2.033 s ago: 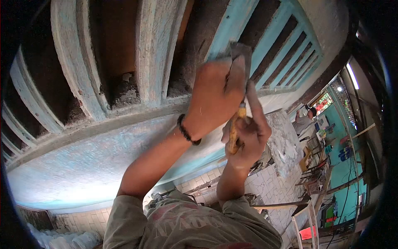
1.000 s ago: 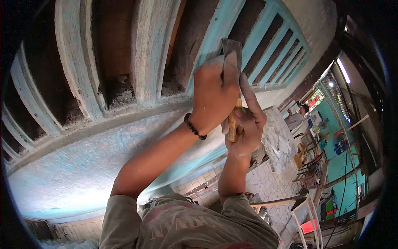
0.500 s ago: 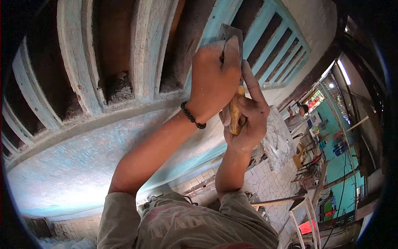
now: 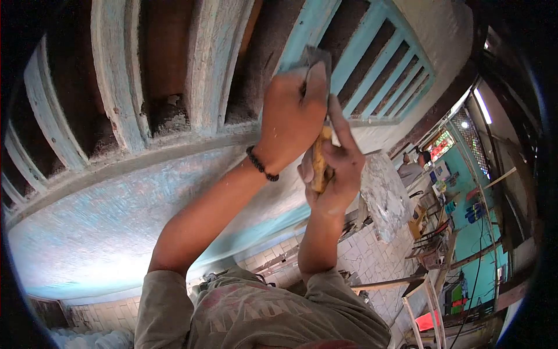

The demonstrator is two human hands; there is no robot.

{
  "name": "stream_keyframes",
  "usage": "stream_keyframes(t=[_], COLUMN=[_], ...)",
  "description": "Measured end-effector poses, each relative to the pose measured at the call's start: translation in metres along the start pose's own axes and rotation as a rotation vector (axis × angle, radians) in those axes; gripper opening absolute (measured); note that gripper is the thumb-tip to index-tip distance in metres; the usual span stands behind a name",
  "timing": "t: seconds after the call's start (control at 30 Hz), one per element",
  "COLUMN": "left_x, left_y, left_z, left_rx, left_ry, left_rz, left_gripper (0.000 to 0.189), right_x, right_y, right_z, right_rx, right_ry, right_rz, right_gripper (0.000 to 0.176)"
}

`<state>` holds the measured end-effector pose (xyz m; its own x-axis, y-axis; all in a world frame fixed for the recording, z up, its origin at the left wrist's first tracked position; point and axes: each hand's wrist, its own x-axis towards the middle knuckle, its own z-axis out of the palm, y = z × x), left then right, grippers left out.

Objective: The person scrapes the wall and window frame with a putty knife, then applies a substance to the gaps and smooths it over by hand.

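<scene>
A scraper [image 4: 320,166] with a flat metal blade and a worn wooden handle is gripped in both my hands, tilted up against the slats. My left hand [image 4: 292,110], a beaded bracelet at its wrist, is closed around the blade end, thumb pressed along the metal. Below it my right hand [image 4: 342,168] wraps the handle, with one finger stretched up along the tool. The blade's tip overlaps a turquoise slat [image 4: 299,38] in this view. Part of the blade and the upper handle is hidden behind my left hand.
Scraped slats [image 4: 206,70] with dark gaps stand at the left over a patchy blue-white wall [image 4: 116,227]. More turquoise slats [image 4: 372,58] continue right. A plastic-covered object [image 4: 386,198] stands beyond my right hand. A person [image 4: 411,167] is in the background, near chairs [image 4: 430,250].
Both my hands and the scraper have moved slightly down and to the left along the slat. My grip on the tool looks the same.
</scene>
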<state>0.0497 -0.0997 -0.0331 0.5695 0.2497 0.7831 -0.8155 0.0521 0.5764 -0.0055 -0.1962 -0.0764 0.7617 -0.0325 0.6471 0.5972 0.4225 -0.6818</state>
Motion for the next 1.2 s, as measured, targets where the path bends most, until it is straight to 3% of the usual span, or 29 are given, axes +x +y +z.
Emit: stream_keyframes(t=[0.1,0.2,0.33,0.37,0.47,0.53,0.6,0.7,0.8,0.93,1.03,1.1,1.2], left_x=[-0.006,0.011,0.017,0.012,-0.018,-0.049,-0.068,-0.078,-0.086,-0.097,-0.112,-0.111,-0.111], left_y=[-0.004,0.002,0.01,0.003,-0.022,-0.031,-0.001,0.049,0.024,-0.004,-0.019,-0.027,-0.031], left_z=[-0.005,0.001,0.005,0.005,-0.018,-0.044,-0.056,-0.06,-0.061,-0.054,-0.048,-0.039,-0.023], left_rx=[0.06,0.089,0.052,0.115,0.472,0.615,0.763,0.644,0.639,0.59,0.438,0.353,0.317], left_ry=[-0.028,0.009,-0.017,0.01,-0.233,-0.33,-0.255,-0.439,-0.412,-0.346,-0.251,-0.138,0.004], left_rz=[-0.03,0.106,0.117,0.221,0.265,0.292,0.4,-0.223,0.066,-0.04,-0.246,-0.201,-0.185], left_gripper=[0.042,0.042,0.039,0.034,0.03,0.027,0.02,0.014,0.01,0.015,0.023,0.029,0.038], right_x=[-0.006,0.011,0.025,0.02,-0.017,-0.047,-0.067,-0.075,-0.072,-0.062,-0.058,-0.053,-0.052], right_y=[0.011,0.002,-0.011,-0.005,0.011,0.035,0.043,0.05,0.05,0.058,0.067,0.072,0.066], right_z=[0.002,0.0,-0.003,-0.007,-0.022,-0.052,-0.058,-0.056,-0.061,-0.068,-0.067,-0.061,-0.055], right_rx=[-0.041,-0.01,-0.139,-0.157,-0.322,-0.179,-0.242,-0.251,-0.312,-0.434,-0.457,-0.482,-0.479], right_ry=[0.057,-0.004,-0.092,-0.077,0.031,0.004,0.001,0.039,-0.005,-0.121,-0.149,-0.123,-0.123], right_rz=[-0.026,-0.059,-0.144,-0.124,0.063,0.229,0.202,0.157,0.088,-0.071,-0.117,-0.21,-0.179], right_gripper=[0.065,0.063,0.057,0.056,0.055,0.053,0.052,0.052,0.051,0.049,0.048,0.047,0.046])
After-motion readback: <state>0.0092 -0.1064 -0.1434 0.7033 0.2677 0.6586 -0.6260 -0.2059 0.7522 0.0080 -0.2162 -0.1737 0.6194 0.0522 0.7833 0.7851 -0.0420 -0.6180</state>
